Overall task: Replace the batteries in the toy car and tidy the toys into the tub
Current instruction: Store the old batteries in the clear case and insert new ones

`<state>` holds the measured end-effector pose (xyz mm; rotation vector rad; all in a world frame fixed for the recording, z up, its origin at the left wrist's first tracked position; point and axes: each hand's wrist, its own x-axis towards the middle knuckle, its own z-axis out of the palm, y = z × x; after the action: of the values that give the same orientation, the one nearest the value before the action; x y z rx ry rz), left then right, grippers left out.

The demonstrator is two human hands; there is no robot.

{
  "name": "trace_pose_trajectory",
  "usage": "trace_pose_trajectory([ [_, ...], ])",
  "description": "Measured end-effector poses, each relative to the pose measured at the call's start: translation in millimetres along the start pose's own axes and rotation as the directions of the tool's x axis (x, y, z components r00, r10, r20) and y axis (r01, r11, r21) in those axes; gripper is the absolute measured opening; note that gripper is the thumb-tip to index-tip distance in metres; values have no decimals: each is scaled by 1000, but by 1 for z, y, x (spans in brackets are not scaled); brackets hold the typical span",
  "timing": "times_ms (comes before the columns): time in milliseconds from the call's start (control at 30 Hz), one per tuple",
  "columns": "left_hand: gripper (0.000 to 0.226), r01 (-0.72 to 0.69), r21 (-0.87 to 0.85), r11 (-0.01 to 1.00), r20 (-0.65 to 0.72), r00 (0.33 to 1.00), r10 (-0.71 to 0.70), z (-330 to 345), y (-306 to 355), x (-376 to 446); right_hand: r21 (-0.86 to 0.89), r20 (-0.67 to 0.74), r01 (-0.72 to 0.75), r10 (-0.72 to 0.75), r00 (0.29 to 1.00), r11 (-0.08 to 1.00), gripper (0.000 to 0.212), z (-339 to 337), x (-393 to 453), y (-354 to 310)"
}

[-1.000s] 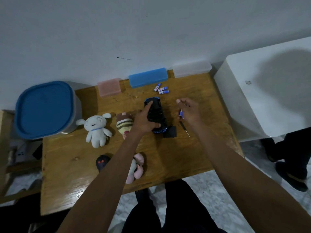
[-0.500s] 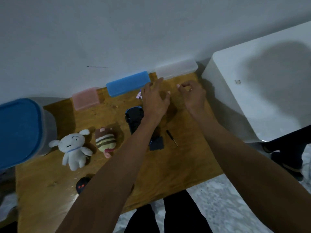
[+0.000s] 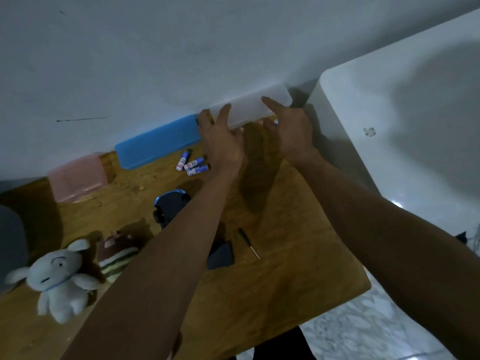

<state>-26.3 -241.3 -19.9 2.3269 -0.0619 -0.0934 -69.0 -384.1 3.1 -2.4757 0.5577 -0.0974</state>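
Left hand (image 3: 223,144) up at the far edge of the bench (image 3: 298,268), fingers spread and loosely bent, tips touching the front of the clear box (image 3: 249,110) by the wall. Not gripping anything that shows. Right hand (image 3: 291,128) just beside it at the same box, first finger pointing out over the lid, a small battery (image 3: 275,121) pinched low between thumb and the other fingers. Only a bit of that battery peeking out, so hard to tell more.

Clear box lying long-ways along the far edge, near the far right corner, its long side facing both hands. Left hand near its left end, right hand near its right end. Probably about to open the box or pull it closer, one hand at each end.

Toy car (image 3: 171,206) back toward the middle of the bench, under the left arm, partly hidden. Dark cover (image 3: 220,258) off and lying nearer the front edge, with the screwdriver (image 3: 248,241) just beside it. Three more batteries (image 3: 192,163) lying loose near the blue box (image 3: 155,141), close to the left wrist.

White plush (image 3: 59,279) and striped plush (image 3: 117,258) waiting near the left edge. Pink box (image 3: 78,178) at the far left. Tub only a dark shape at the left edge, too cut off to tell much.
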Motion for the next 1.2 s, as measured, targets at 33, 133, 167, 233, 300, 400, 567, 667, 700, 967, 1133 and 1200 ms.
trace_pose_trajectory([
  [33, 55, -4, -15, 1000, -16, 1000, 3, 2, -2, 2, 4, -1, 9, -9, 1000, 1000, 48, 2, 2, 1],
  [133, 52, -20, -61, 998, -58, 998, 17, 7, -6, 4, 11, -22, 31, -30, 999, 999, 46, 7, 7, 4],
  [167, 52, -25, -68, 997, -68, 998, 20, 7, -7, 4, 17, -35, 44, -43, 998, 999, 45, 8, 9, 6],
  [233, 53, -43, -76, 996, -82, 996, 37, 6, -6, 2, 36, -55, 55, -53, 997, 998, 44, 9, 9, 10],
  [300, 57, -64, -77, 995, -92, 994, 57, 6, -7, 1, 65, -86, 62, -56, 995, 996, 43, 10, 9, 12],
  [400, 73, -76, -68, 995, -108, 992, 68, 6, -4, -1, 107, -171, 83, -64, 983, 991, 45, 9, 10, 7],
  [567, 85, -26, -195, 980, -152, 988, -4, 3, 4, -12, 84, -254, 26, -4, 967, 996, 50, 0, 22, -10],
  [667, 86, -60, -231, 971, -163, 986, 22, 1, 1, -15, 172, -273, 2, 46, 961, 985, 49, -4, 31, -18],
  [700, 87, -72, -226, 971, -158, 987, 36, 0, 0, -15, 156, -275, 11, 33, 961, 988, 47, -4, 34, -18],
  [967, 87, -128, -181, 975, -106, 988, 110, -3, -9, -8, -266, -242, 466, -526, 815, 844, 55, 20, 50, -9],
  [1133, 88, -143, -175, 974, -109, 986, 125, -2, -13, -6, -410, -139, 556, -652, 746, 723, 56, 35, 60, -7],
  [1200, 89, -137, -178, 974, -113, 987, 118, -1, -13, -6, -414, -125, 557, -651, 749, 720, 55, 38, 62, -6],
])
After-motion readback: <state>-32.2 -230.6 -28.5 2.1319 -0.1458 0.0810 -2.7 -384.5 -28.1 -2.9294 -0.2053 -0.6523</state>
